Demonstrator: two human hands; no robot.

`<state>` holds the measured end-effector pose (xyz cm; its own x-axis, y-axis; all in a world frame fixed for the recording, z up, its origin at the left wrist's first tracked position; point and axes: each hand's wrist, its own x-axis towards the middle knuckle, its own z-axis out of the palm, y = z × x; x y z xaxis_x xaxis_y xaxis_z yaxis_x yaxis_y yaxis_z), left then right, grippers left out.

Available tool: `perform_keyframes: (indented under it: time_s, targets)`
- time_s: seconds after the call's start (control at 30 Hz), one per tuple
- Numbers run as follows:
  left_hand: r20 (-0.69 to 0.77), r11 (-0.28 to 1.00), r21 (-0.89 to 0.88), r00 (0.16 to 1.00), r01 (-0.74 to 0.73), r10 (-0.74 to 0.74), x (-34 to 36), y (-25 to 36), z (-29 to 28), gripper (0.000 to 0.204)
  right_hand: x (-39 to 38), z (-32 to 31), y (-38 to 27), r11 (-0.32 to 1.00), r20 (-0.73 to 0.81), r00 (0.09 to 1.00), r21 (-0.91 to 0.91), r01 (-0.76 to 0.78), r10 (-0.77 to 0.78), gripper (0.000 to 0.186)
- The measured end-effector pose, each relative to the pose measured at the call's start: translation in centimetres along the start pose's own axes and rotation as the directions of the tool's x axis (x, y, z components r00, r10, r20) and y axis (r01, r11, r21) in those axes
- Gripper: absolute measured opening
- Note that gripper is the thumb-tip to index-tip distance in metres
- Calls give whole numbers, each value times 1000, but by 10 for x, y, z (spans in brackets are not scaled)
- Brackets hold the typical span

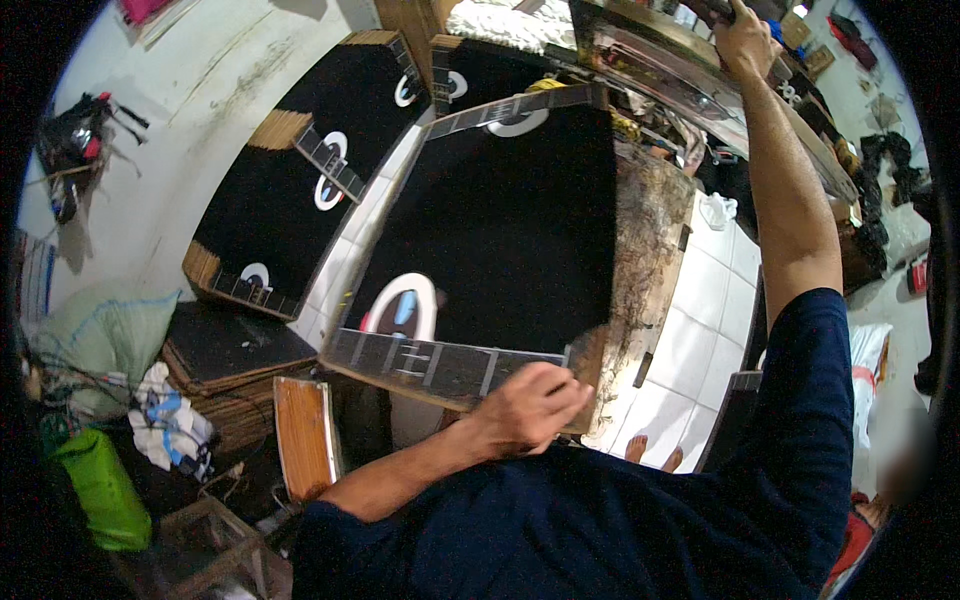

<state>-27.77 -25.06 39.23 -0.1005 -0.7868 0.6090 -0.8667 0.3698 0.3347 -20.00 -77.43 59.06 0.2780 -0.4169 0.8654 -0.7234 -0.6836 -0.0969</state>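
Observation:
A large black panel (500, 230) lies before me, with a grey segmented strip (410, 362) along its near edge and another at its far edge. Near its left corner is a white ring (434, 300) with blue and red inside. My left hand (535, 405) is at the near right corner, fingers curled together; what they hold, if anything, is hidden. My right arm is stretched far out to the upper right. There my right hand (748, 45) is closed around a dark object at the bench, too small to make out.
More black panels (270, 205) with strips and white rings lie to the left. A cluttered wooden bench (680, 80) stands at the far right. At lower left are a green bag (100, 490), a wooden board (303, 435) and a pale sack (105, 325). White floor tiles (705, 300) show at right.

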Motion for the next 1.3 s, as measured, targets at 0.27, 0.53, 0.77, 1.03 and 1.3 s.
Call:
perform_keyframes:
  time_s: [0.27,0.53,0.77,1.03,1.3]
  targets:
    - [168,998,-42,985,-44,50,-30,-6,138,61,-4,-3,-1,997,67,996,36,-68,65,33]
    - [-346,604,-85,545,793,-764,-164,-187,42,65,-6,-6,-4,998,72,995,-15,-68,69,32]
    - [-65,-277,-219,-297,936,-953,-338,-289,-61,55,-7,-5,-8,992,53,995,-89,-84,89,34]
    - [-225,21,-367,-67,930,-972,-286,-262,-76,47,-3,-4,-10,995,-16,995,-4,-97,97,31]
    - [-31,-16,-367,-30,930,-999,-250,-273,15,52,11,7,8,987,28,989,-78,-140,142,45]
